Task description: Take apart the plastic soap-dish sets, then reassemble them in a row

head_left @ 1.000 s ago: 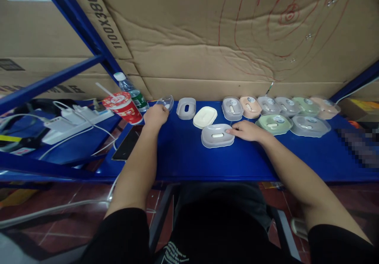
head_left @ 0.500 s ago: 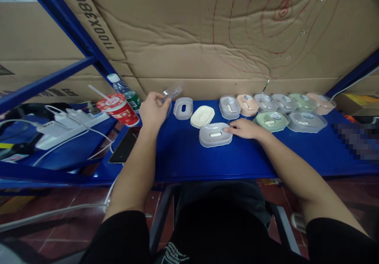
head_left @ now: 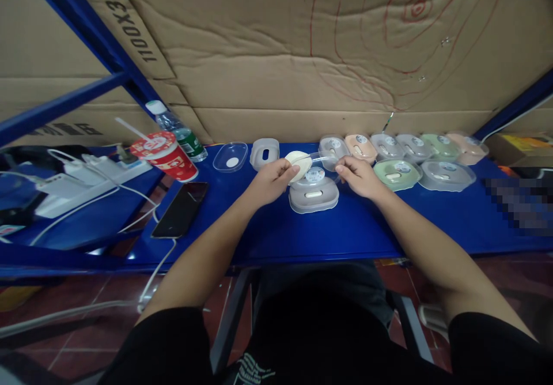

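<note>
Between my left hand [head_left: 276, 178] and my right hand [head_left: 356, 176] a clear plastic lid [head_left: 325, 159] with a round label is held, tilted, fingers pinching its two sides. Right below it a grey soap-dish-like box [head_left: 314, 196] with a white slot in its middle rests on the blue table. A cream oval piece [head_left: 298, 158] lies behind my left fingertips, partly covered by them; I cannot tell whether they touch it. To the left stand a grey tray with a dark slot [head_left: 259, 157] and another clear lid [head_left: 224, 159] with a round label.
Several lidded boxes in grey, orange and green line the back right, among them a green box [head_left: 395, 180]. At left are a red paper cup [head_left: 173, 161], a water bottle [head_left: 185, 137], a phone [head_left: 180, 209] and a power strip [head_left: 82, 183]. Cardboard [head_left: 242, 45] walls the back.
My left hand has carried a clear lid from the back left to above the grey box. My right hand has left the box's edge and grips the lid's other side.
</note>
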The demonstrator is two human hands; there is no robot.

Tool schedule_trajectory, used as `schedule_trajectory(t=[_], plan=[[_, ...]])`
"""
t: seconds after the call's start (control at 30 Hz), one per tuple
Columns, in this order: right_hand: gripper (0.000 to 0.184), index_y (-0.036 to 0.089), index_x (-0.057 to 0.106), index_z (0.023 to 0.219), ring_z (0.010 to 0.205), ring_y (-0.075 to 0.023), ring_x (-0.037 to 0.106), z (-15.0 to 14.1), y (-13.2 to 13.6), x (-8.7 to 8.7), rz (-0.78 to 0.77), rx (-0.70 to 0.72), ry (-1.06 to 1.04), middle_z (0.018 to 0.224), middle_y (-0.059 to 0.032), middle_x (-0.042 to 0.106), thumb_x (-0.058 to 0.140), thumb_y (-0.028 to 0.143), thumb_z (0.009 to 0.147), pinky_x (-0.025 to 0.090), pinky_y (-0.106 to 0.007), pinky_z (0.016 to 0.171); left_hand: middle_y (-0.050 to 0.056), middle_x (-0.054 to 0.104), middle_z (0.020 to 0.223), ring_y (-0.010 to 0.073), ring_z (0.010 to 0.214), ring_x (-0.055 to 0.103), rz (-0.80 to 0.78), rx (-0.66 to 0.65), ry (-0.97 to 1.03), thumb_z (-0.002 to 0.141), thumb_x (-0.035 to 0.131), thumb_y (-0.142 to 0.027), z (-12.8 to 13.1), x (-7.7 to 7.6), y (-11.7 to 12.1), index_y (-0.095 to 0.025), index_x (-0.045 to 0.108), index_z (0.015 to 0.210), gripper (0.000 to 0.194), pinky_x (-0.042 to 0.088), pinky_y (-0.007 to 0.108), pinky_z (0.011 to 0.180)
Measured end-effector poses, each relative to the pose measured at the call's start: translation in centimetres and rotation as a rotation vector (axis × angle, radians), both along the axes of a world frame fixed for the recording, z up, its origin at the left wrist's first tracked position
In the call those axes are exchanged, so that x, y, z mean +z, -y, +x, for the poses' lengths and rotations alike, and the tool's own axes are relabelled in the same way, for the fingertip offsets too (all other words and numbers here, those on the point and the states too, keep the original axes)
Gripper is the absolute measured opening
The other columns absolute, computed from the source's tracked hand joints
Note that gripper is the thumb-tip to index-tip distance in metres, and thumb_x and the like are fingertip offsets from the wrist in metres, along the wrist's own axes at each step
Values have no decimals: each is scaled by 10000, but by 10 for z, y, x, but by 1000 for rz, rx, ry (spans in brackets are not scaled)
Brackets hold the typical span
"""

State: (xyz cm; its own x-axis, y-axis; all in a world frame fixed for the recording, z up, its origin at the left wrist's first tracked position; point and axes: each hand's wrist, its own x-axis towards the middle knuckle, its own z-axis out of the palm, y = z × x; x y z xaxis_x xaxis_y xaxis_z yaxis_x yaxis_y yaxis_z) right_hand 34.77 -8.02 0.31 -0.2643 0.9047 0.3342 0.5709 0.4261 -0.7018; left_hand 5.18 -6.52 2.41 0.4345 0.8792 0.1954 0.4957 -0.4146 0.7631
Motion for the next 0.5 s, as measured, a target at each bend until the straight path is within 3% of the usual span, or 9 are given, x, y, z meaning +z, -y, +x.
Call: schedule_trajectory(t=[0.1,0.27,0.5], plan=[[674,238,506,696,641,-162,500,-1,-1,0,-46,11,23,642,-3,547,435,848,975,383,-330,633,24,616,641,174,618,556,48,17,-147,1039,404,-586,2,0,1,-233,508,710,494,388,317,618],[723,231,521,662,616,-155,489,0,-5,-5,-139,60,117,618,-1,529,375,861,986,350,-329,613,80,672,726,225,729,638,192,53,-397,1080,335,-547,0,-6,-1,-230,544,679,552,409,346,670],[725,230,517,643,612,-168,522,0,-6,-8,-286,125,272,626,-18,577,373,851,989,376,-338,620,170,766,882,330,940,743,131,40,-652,1084,284,-558,3,-23,-4,-180,717,753,663,522,406,825]])
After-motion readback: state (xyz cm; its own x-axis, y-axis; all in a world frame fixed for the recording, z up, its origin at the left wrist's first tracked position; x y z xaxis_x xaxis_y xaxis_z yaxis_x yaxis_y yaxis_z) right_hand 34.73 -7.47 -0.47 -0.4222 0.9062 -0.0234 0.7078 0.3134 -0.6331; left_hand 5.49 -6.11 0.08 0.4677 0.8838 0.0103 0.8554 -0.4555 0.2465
